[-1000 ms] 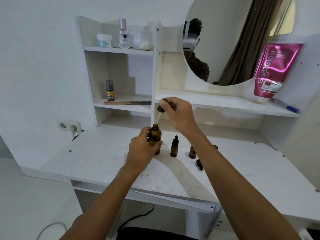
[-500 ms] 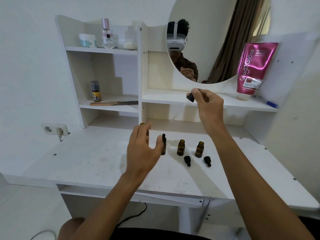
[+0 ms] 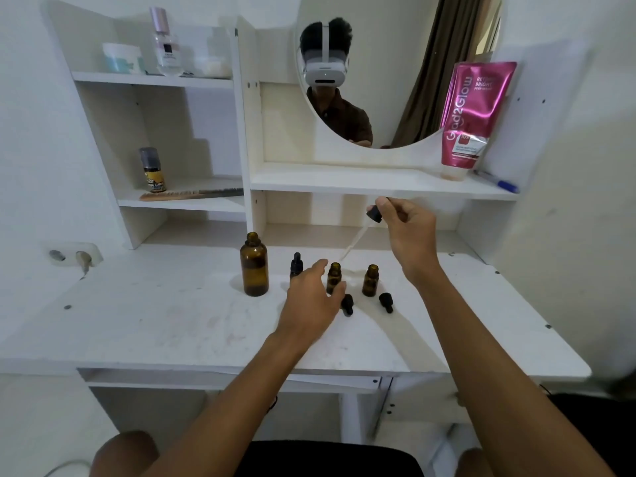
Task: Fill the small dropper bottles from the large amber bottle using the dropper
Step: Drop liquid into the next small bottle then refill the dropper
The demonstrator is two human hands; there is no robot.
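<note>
The large amber bottle (image 3: 254, 266) stands uncapped on the white desk (image 3: 155, 321). To its right are three small amber bottles in a row. The left one (image 3: 295, 265) wears its black dropper cap, while the middle one (image 3: 334, 275) and the right one (image 3: 370, 280) are uncapped. Two black dropper caps (image 3: 347, 304) (image 3: 386, 301) lie in front of them. My right hand (image 3: 409, 235) pinches the black bulb of the dropper (image 3: 374, 214); its glass tube slants down-left, tip just above the middle bottle. My left hand (image 3: 309, 301) is spread around the middle bottle, thumb at its base.
A shelf unit with a round mirror (image 3: 395, 63) rises behind the desk, its lower shelf edge (image 3: 378, 187) just above my right hand. A pink tube (image 3: 471, 115), a pen (image 3: 495, 182), a comb (image 3: 192, 194) and jars sit on the shelves. A wall socket (image 3: 74, 258) is at the left.
My left hand let go of the large amber bottle and moved right to the middle small bottle. My right hand lifted the dropper out of the large bottle and carried it right, over the small bottles.
</note>
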